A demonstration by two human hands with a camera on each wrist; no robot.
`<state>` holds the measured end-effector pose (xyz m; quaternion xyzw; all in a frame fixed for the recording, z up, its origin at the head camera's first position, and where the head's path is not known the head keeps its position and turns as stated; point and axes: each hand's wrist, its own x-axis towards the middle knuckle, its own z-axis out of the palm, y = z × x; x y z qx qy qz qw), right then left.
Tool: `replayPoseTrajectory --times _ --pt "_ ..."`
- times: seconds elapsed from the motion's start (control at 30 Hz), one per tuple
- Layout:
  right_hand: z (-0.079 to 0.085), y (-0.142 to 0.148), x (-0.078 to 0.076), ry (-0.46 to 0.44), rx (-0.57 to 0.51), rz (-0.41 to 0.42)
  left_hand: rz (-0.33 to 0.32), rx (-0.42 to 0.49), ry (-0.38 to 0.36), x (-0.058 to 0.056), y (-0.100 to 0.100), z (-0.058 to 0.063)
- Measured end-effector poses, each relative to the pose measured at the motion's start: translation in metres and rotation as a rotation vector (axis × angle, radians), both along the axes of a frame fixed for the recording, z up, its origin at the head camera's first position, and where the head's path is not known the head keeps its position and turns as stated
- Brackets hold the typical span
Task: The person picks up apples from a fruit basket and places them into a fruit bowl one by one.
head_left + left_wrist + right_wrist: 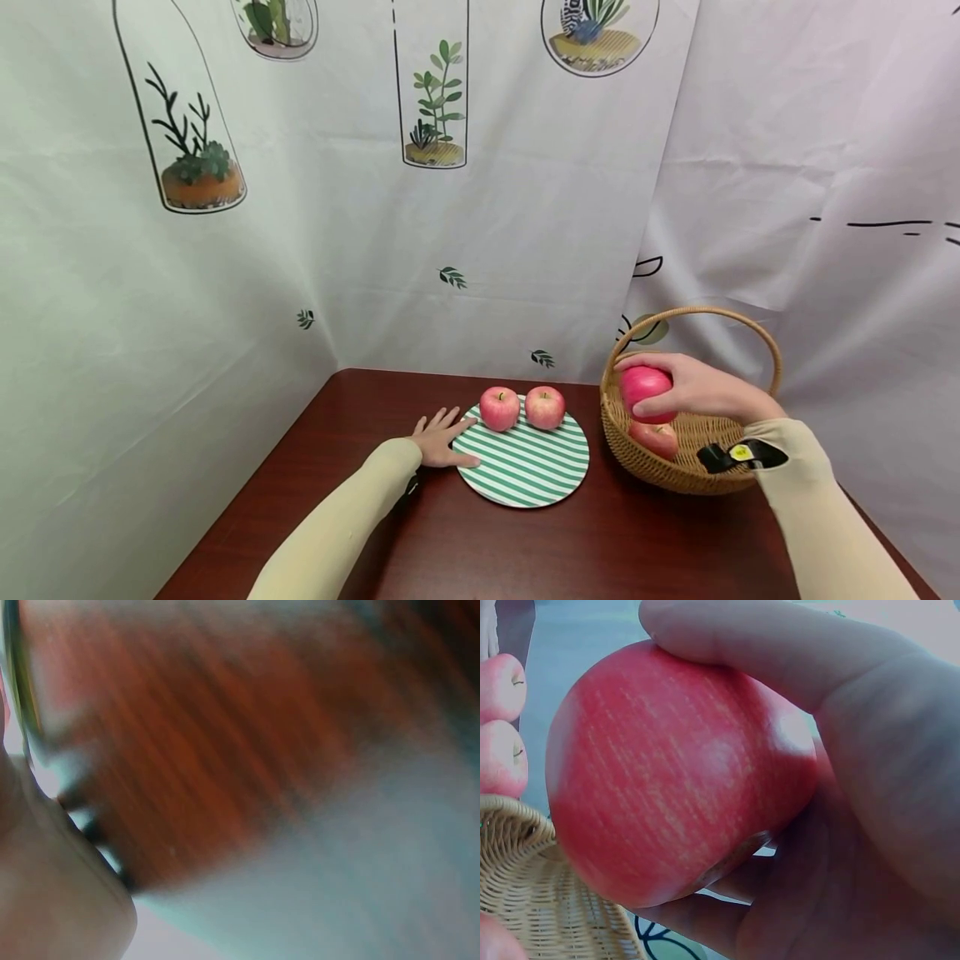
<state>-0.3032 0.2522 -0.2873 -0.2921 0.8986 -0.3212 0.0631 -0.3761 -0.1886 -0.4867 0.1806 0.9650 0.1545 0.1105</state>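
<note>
In the head view my right hand [701,385] grips a red apple [647,392] above the wicker basket [701,479]. The right wrist view shows that apple [675,772] up close, with the thumb across one side and fingers round the other. Another apple [655,437] lies inside the basket, below the held one. Two more apples [499,408] sit side by side at the far part of a round green-and-white striped placemat [525,467]. My left hand [438,437], fingers spread, rests at the placemat's left edge. The left wrist view is badly blurred.
A dark reddish-brown table [480,542] carries everything. The basket's tall arched handle [697,310] rises behind my right hand. A pale cloth backdrop [495,225] printed with plants in glass jars hangs around the table's back and sides.
</note>
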Motion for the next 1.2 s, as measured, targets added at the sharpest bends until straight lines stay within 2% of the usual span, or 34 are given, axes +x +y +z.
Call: replayPoseTrajectory --times 0.23,0.6,0.67,0.9,1.2 --pt "-0.002 -0.014 -0.003 0.086 0.072 0.021 0.005 0.004 0.008 -0.003 -0.001 -0.006" --pt "-0.008 -0.036 -0.004 0.05 0.144 0.06 0.006 0.013 0.006 -0.001 -0.002 -0.003" --pt "-0.009 -0.041 -0.005 0.057 0.155 0.068 0.005 0.016 0.005 0.0 -0.001 -0.001" --pt "-0.015 -0.057 -0.006 0.058 0.184 0.082 0.002 -0.032 -0.005 0.024 0.008 0.028" --pt "-0.024 -0.076 -0.007 0.116 0.191 0.143 0.0 -0.032 -0.008 0.024 0.008 0.03"
